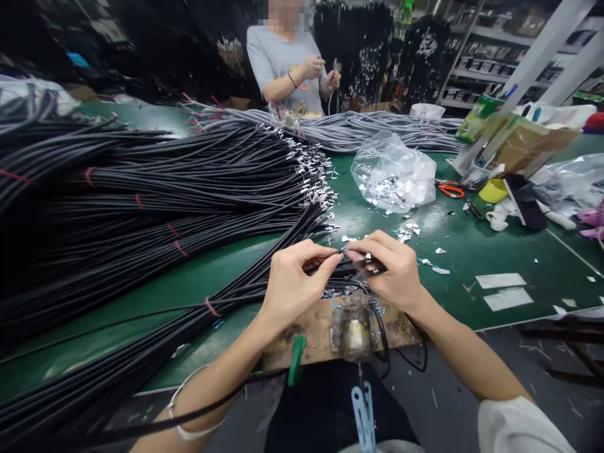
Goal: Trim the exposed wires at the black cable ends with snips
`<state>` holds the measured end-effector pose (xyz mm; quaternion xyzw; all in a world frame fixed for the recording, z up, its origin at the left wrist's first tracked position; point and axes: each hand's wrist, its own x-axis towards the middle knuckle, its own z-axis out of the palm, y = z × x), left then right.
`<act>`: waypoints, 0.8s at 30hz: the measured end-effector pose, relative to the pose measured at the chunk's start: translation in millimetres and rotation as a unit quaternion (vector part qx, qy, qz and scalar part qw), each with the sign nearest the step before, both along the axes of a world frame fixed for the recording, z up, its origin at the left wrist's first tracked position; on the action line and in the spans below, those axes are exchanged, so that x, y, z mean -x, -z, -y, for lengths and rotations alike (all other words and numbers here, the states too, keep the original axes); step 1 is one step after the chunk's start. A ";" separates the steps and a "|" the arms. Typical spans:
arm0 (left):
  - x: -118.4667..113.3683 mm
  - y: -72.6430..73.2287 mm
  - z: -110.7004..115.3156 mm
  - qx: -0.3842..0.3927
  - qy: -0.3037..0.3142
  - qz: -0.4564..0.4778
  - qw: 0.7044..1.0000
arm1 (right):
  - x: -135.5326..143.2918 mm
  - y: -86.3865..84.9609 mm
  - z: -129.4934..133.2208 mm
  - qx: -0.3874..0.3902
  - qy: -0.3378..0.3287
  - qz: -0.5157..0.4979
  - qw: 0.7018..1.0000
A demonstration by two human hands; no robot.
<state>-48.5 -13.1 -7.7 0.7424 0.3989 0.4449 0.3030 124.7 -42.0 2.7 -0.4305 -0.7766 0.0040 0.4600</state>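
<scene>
My left hand pinches the end of a black cable, its fingertips meeting those of my right hand near the middle of the view. My right hand is closed around a small dark metal tool, with thumb and forefinger at the cable's tip. Just below the hands, a worn metal device sits on a wooden board. Beside my left hand lies a bundle of black cables tied with a reddish band. The exact contact at the cable tip is too small to make out.
Black cable bundles cover the left of the green table. Gray cables lie across the back. A plastic bag, orange-handled pliers and scraps lie to the right. A person stands opposite. A green clamp is at the board's edge.
</scene>
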 end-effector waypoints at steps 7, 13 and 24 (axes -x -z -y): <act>-0.3 -5.9 -3.0 0.075 0.068 0.118 0.988 | 5.5 -0.4 -0.2 0.095 -0.047 -0.106 0.989; 5.5 -7.8 -1.3 -0.156 0.032 0.028 0.987 | 6.1 -4.7 -4.0 0.339 -0.124 -0.267 0.894; 7.0 6.0 1.8 -0.417 -0.075 -0.061 0.904 | 14.2 -3.2 4.5 0.276 -0.052 -0.281 0.918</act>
